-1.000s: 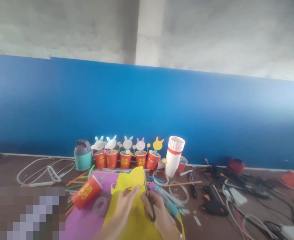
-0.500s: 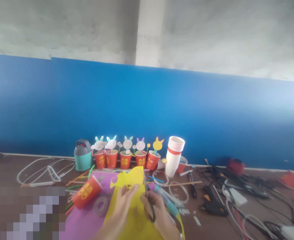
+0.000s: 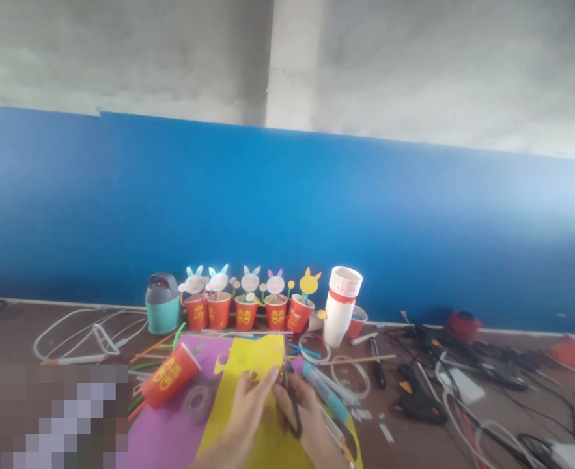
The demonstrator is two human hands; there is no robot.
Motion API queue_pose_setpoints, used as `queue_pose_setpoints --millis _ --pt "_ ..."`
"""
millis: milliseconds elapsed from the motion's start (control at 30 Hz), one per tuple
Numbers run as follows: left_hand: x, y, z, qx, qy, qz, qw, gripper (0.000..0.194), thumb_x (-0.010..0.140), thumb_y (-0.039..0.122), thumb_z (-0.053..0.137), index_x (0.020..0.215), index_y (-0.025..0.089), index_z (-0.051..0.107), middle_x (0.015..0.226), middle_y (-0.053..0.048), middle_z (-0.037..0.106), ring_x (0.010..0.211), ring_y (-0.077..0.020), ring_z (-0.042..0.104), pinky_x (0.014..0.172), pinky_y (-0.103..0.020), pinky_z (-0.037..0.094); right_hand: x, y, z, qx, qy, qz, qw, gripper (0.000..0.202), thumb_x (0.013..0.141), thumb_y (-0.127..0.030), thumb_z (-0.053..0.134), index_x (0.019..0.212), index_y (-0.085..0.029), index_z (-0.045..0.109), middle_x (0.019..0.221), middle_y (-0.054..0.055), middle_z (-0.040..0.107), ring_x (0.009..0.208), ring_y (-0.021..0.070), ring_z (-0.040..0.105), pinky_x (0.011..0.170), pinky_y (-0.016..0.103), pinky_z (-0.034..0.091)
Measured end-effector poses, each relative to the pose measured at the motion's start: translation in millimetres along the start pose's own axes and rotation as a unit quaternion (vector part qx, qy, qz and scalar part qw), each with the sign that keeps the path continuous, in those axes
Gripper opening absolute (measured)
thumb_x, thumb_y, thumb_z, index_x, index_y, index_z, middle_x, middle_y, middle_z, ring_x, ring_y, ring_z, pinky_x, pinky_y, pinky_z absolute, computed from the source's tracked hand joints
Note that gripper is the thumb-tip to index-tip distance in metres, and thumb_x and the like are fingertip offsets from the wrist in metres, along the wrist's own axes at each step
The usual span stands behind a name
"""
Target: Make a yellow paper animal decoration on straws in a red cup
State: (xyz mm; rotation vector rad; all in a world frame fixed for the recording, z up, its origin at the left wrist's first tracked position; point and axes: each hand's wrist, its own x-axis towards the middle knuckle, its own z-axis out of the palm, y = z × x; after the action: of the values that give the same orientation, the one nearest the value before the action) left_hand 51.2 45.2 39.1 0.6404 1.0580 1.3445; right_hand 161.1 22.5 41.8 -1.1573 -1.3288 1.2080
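Note:
My left hand (image 3: 249, 405) grips a piece of yellow paper (image 3: 255, 355) whose left edge is cut in curves. My right hand (image 3: 303, 407) holds a pair of scissors (image 3: 293, 400) with dark handles, blades pointing away from me at the right edge of the yellow piece. Under both hands lies a larger yellow sheet (image 3: 233, 430), overlapping a purple sheet (image 3: 163, 436). On the purple sheet a red paper cup (image 3: 170, 374) lies tipped over, beside a roll of clear tape (image 3: 199, 402).
Several red cups with paper rabbit figures (image 3: 251, 280) line the blue partition (image 3: 287, 208). A stack of white cups (image 3: 340, 309) stands right of them, a teal container (image 3: 163, 309) left. A black glue gun (image 3: 419, 397) and tangled cables (image 3: 487, 378) lie at right.
The yellow piece has come slightly lower and toward me, and my left thumb has shifted nearer the scissors. The scissors stay in my right hand.

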Motion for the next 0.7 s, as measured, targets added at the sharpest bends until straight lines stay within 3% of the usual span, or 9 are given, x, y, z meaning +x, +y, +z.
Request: queue_pose_setpoints --millis 100,300,700 --pt "1 -3 -2.6 0.032 -0.027 0.025 0.999 0.033 0.054 0.04 0.085 0.068 0.02 0.062 0.07 -0.002 0.069 0.081 -0.0275 0.067 0.074 -0.034 0.051 0 0 -1 0.019 0.01 0.012 1.0 0.033 0.078 -0.049 0.068 0.067 -0.023 0.051 0.047 -0.007 0.041 0.044 0.0107 0.034 0.045 0.025 0.024" --pt "8 -6 -6.7 0.061 0.004 0.032 0.998 0.037 0.054 0.042 0.084 0.072 0.021 0.06 0.076 -0.004 0.068 0.086 -0.029 0.064 0.079 -0.037 0.048 5 14 -1 0.06 0.003 0.025 0.998 0.036 0.071 -0.053 0.073 0.065 -0.024 0.051 0.044 -0.008 0.033 0.04 0.0092 0.026 0.043 0.028 0.017" --pt "13 -5 -11.6 0.069 0.014 0.023 0.997 0.043 0.055 0.044 0.084 0.08 0.018 0.06 0.083 -0.006 0.066 0.092 -0.0299 0.063 0.078 -0.035 0.046 5 6 1 0.061 0.016 0.032 0.997 0.04 0.064 -0.058 0.074 0.06 -0.024 0.053 0.042 -0.007 0.032 0.039 0.0094 0.025 0.042 0.028 0.018"
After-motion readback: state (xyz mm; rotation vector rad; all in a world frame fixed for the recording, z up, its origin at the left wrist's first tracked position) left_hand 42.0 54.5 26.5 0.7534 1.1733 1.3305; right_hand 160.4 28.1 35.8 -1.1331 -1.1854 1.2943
